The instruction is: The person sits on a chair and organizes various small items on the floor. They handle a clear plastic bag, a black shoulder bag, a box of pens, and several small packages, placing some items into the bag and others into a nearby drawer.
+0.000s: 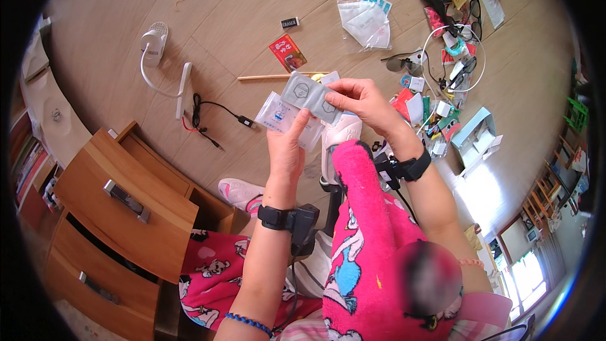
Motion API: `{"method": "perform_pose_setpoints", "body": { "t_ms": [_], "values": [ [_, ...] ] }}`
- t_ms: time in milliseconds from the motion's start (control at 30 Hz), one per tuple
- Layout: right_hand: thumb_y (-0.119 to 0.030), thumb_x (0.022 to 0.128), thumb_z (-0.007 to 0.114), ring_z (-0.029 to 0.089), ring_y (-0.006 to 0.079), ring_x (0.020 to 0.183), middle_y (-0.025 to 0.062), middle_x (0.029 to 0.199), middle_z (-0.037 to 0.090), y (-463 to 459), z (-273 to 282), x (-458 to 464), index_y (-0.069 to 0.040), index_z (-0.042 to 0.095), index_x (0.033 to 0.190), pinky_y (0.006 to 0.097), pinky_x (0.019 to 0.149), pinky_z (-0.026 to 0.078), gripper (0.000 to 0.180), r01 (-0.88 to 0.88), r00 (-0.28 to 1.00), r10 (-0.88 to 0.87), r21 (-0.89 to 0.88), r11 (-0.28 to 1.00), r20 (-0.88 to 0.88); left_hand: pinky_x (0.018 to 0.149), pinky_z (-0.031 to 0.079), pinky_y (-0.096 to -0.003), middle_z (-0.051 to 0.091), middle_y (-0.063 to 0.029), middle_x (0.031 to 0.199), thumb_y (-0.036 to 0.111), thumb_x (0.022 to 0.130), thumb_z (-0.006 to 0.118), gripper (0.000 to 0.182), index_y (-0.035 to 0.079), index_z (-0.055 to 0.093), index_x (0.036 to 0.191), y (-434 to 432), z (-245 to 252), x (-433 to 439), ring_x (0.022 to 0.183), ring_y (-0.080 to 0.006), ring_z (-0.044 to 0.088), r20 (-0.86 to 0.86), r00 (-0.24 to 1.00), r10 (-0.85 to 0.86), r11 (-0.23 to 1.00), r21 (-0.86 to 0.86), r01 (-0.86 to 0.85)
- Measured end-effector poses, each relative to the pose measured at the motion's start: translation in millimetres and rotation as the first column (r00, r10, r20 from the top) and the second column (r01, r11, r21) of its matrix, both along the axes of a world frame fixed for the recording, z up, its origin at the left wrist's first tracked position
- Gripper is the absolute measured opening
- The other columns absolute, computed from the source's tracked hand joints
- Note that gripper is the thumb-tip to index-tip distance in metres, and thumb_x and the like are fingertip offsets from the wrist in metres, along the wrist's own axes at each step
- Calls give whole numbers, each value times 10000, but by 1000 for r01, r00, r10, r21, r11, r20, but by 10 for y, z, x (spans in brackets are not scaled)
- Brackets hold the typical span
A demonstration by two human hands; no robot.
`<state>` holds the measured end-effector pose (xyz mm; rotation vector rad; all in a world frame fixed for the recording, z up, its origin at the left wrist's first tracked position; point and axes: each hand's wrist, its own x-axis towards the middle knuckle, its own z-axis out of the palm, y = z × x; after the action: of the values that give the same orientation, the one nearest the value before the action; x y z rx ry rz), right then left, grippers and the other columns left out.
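Observation:
Between my two hands is a folded grey sachet strip (311,98) with printed outlines on it. My right hand (362,104) pinches its upper right part between thumb and fingers. My left hand (288,147) has its thumb at the strip's lower edge and also holds a white printed packet (279,116) underneath. Just beyond, on the wooden floor, a wooden stick (265,77) lies partly hidden behind the strip. A red card (288,53), a small black-and-white eraser (290,22) and a white face mask in clear plastic (367,23) lie farther off.
On the left, a wooden cabinet has a drawer front (128,199) pulled out. Near it lie a black USB cable (215,104) and a white lamp or charger (154,42) with a cord. To the right are sunglasses (402,65), cables, small packets and an open light-blue box (476,137).

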<state>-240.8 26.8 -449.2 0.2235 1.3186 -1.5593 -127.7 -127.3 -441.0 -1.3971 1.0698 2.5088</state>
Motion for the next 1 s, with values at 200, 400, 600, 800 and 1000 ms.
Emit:
{"method": "perform_pose_setpoints", "body": {
  "t_ms": [200, 400, 600, 800, 1000],
  "values": [
    [-169, 922, 697, 591, 58, 856, -1, 942, 673, -27, 130, -85, -6, 694, 1034, 235, 764, 490, 198, 49, 998, -48, 15, 999, -34, 855, 517, -329, 666, -69, 1081, 66, 882, 706, 328, 12, 596, 1187, 24, 160, -118, 956, -170, 646, 3, 991, 135, 991, 11, -135],
    [-98, 834, 742, 609, 163, 791, 26, 841, 636, -43, 287, -12, -57, 693, 951, 288, 712, 500, 133, 37, 740, 75, 151, 988, -668, 997, 477, -401, 583, -113, 1270, 329, 950, 636, 507, 23, 487, 1326, 56, 173, -187, 1148, -226, 582, -117, 973, 201, 974, 129, -186],
    [-112, 716, 697, 594, 207, 778, 19, 816, 596, -62, 451, 78, -94, 697, 939, 348, 696, 508, 224, -208, 12, 352, 342, 916, -936, 1129, 347, -502, 475, -113, 1392, 782, 680, 602, 1086, 57, 338, 1444, 39, 236, -252, 1316, -297, 447, -293, 889, 351, 892, 394, -222],
    [-110, 737, 686, 598, 212, 785, 18, 817, 595, -114, 414, 87, -99, 701, 952, 355, 716, 509, 216, -203, 64, 304, 285, 937, -951, 1104, 372, -485, 546, -100, 1287, 592, 889, 556, 795, 45, 347, 1428, 110, 203, -289, 1250, -284, 501, -334, 900, 280, 942, 274, -191],
    [-155, 781, 727, 598, 256, 846, 53, 880, 607, -51, 193, 150, -108, 695, 967, 370, 773, 499, 194, -288, 225, 290, 221, 932, -930, 922, 478, -391, 509, -28, 899, 375, 1010, 521, 387, 40, 482, 1198, 110, 8, -192, 903, -177, 555, -162, 949, 270, 956, 161, -244]
  ]
}}
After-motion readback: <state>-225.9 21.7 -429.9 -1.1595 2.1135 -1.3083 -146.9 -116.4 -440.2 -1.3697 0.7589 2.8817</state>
